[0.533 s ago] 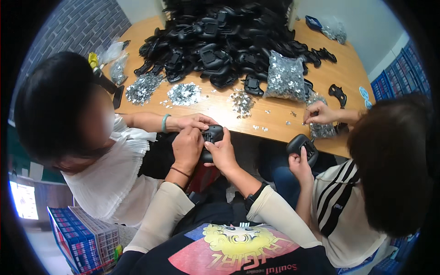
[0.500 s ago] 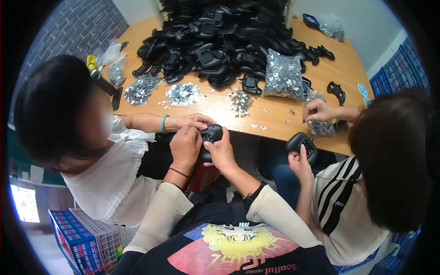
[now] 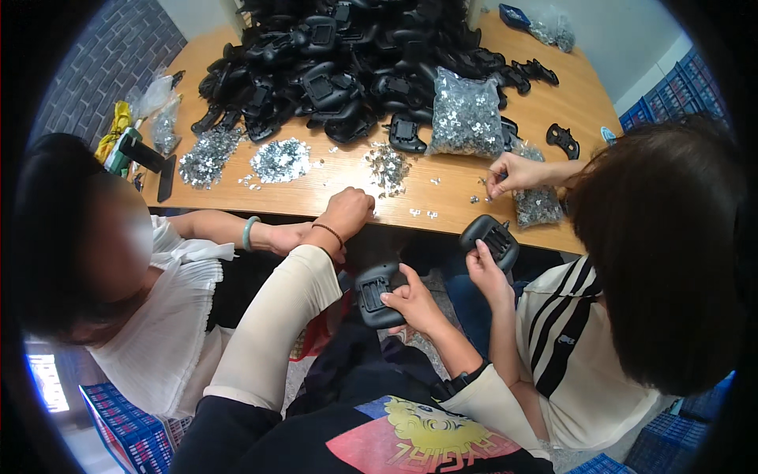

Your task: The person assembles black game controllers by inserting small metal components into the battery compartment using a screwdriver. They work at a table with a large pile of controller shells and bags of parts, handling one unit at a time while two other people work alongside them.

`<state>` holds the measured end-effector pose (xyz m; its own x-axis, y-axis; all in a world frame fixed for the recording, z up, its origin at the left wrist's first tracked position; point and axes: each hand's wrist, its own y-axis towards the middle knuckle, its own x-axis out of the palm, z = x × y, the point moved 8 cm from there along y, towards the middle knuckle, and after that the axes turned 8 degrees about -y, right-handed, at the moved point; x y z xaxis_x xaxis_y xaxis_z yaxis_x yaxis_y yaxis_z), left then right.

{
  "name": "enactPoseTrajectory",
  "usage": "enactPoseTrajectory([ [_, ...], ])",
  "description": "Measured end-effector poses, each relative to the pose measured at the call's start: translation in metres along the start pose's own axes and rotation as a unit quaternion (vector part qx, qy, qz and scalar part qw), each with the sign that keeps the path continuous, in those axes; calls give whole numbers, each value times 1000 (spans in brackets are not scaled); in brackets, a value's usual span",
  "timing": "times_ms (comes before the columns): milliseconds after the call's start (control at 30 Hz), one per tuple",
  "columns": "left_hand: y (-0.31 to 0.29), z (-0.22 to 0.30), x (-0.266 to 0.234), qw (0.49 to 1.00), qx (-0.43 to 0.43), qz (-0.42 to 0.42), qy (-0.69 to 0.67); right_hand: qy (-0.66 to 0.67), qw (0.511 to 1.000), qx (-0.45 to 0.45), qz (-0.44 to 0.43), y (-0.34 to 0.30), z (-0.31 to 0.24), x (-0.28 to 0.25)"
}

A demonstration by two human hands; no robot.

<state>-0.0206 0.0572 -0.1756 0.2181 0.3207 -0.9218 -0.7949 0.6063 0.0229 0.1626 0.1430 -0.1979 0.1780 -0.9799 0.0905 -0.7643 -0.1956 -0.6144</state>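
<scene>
Since the earlier frame the left hand (image 3: 347, 212) has let go of the black plastic part (image 3: 377, 294) and reached up to the wooden table (image 3: 316, 189) edge, while the right hand (image 3: 414, 304) has dropped lower w/ the part, away from the table.

Head view, only one: L hand sits at the table's near edge, just beside the small heap of silver metal bits (image 3: 387, 166); knuckles face the camera, fingers curled under, can't tell if they pinch anything. Dark bracelet on that wrist, pale sleeve behind it. R hand is below the table edge, over the lap, fingers wrapped under the black plastic part, thumb on its rim; part is tilted, ribbed recess facing up. Black watch on the R wrist.

On the table, far side: big pile of black plastic parts (image 3: 347, 63). Nearer: clear bag of metal bits (image 3: 466, 118), two more loose heaps (image 3: 280, 158) toward the table's left end, a yellow-green tool (image 3: 118, 138) at its left corner.

Person in white top (image 3: 158, 316) sits at the table's left, forearm w/ green bangle under the edge. Person in striped top (image 3: 584, 340) sits at the table's right: one hand (image 3: 509, 172) on the tabletop picking at bits, other hand holding a second black part (image 3: 491, 241) just below the edge.
</scene>
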Motion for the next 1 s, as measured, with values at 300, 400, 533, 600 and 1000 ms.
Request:
enactPoseTrajectory([
  [300, 9, -10, 24, 999, -24, 13, -26, 63, 996, -4, 61, 12, 9, -29],
  [400, 6, -6, 16, 997, -44, -7, -56, 79, 993, -33, 83, 27, 1, -37],
  [533, 0, -17, 11, 994, -46, 48, -90, 70, 993, -50, 82, 47, -5, -37],
  [600, -4, -21, 6, 990, -67, 83, -93, 68, 992, -59, 85, 56, -4, -35],
  [1000, -74, -6, 18, 919, -119, 265, -267, 81, 984, -87, 134, 78, 5, -27],
])
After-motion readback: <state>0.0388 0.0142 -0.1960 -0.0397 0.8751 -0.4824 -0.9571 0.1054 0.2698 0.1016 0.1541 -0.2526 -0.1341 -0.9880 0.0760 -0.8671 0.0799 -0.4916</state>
